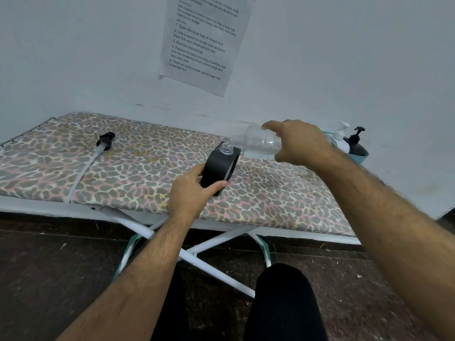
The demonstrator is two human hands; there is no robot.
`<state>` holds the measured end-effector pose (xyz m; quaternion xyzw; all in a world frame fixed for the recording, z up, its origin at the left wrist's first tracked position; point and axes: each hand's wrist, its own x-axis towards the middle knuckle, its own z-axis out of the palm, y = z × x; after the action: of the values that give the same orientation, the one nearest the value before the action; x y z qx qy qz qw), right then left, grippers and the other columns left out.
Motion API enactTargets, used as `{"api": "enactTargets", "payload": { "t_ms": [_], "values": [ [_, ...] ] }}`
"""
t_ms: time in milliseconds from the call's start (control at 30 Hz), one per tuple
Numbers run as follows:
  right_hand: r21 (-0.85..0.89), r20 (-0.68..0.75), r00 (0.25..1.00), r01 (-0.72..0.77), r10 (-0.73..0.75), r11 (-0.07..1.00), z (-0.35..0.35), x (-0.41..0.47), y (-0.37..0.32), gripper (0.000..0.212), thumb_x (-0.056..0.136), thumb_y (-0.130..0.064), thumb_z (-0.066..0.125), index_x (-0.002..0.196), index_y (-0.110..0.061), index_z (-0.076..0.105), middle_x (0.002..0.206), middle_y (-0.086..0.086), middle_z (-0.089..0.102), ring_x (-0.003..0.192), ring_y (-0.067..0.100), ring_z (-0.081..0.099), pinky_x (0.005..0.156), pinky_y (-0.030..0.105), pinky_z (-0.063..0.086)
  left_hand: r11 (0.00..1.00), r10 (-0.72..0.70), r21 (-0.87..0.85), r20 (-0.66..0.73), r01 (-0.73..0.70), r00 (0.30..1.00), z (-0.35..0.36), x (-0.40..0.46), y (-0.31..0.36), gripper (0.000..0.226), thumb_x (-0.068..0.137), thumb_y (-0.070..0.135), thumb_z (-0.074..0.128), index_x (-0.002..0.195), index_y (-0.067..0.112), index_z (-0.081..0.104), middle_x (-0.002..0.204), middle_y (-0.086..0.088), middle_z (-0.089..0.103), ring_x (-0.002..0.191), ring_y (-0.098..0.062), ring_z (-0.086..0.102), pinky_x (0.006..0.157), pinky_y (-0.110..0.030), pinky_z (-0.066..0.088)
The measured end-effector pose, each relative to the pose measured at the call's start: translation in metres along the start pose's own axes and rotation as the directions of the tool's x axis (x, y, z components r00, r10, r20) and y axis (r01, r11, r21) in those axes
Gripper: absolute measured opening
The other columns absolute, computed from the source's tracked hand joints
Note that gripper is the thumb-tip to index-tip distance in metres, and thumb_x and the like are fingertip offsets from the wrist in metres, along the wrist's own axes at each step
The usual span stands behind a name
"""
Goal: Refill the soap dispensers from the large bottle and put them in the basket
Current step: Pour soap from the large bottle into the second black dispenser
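A: Largest first. Ironing board (73, 168) with leopard-print cover, spanning 9 to 3 o'clock along the wall.

B: Noted. Basket?

A: Teal basket (362, 157) at 2 o'clock, far right end. Already holding a white pump dispenser (341, 140) and a dark pump dispenser (355, 146); judged finished.

B: Large bottle?

A: Clear large bottle (261, 142), tipped near horizontal at 1 o'clock, mouth just over the open neck of the black dispenser (219, 168). Right hand (298, 143) wrapped around the bottle body. No stream discernible; fill level hidden by the black body.

B: Other hand?

A: Left hand (192, 190) gripping the black dispenser low, fingers and thumb curled round it, dispenser tilted at 12 o'clock.

B: Remaining?

A: Finish pouring, refit black pump head (105, 141) with tube, lying at 10 o'clock, then into basket.
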<state>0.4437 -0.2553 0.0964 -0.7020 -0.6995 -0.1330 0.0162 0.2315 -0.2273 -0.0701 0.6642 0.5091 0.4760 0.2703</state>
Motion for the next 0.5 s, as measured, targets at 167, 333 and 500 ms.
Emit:
{"api": "enactTargets", "payload": {
  "t_ms": [167,333,500],
  "values": [
    [-0.02,-0.014,1.0,0.01,-0.01,1.0,-0.0013,0.0,-0.0003,0.074,0.079,-0.02,0.073,0.143,-0.036,0.04,0.12,0.001,0.063,0.105,0.023,0.06,0.081,0.035,0.046,1.0,0.004,0.009,-0.002,-0.004,1.0,0.0004,0.0003,0.0004,0.06,0.071,0.06,0.076,0.121,0.029,0.064,0.109,0.009,0.073,0.098,-0.007,0.069,0.08,-0.037,0.06],
    [-0.033,-0.017,1.0,0.011,-0.012,0.999,-0.0013,0.0015,-0.0004,0.075,0.079,-0.02,0.073,0.144,-0.037,0.039,0.12,0.002,0.063,0.105,0.024,0.06,0.081,0.036,0.047,1.0,0.003,0.002,-0.002,-0.003,1.0,0.0001,-0.0002,0.0005,0.062,0.07,0.06,0.076,0.122,0.028,0.064,0.109,0.008,0.073,0.098,-0.007,0.069,0.08,-0.036,0.06],
    [-0.043,-0.024,1.0,0.014,-0.015,0.999,-0.0007,0.002,-0.0001,0.075,0.079,-0.02,0.073,0.143,-0.037,0.039,0.12,0.002,0.063,0.105,0.024,0.06,0.082,0.037,0.047,1.0,0.008,0.003,-0.004,-0.008,1.0,-0.0002,-0.0005,0.0012,0.062,0.071,0.06,0.076,0.122,0.028,0.064,0.109,0.008,0.073,0.098,-0.008,0.069,0.08,-0.036,0.06]
  ]
}}
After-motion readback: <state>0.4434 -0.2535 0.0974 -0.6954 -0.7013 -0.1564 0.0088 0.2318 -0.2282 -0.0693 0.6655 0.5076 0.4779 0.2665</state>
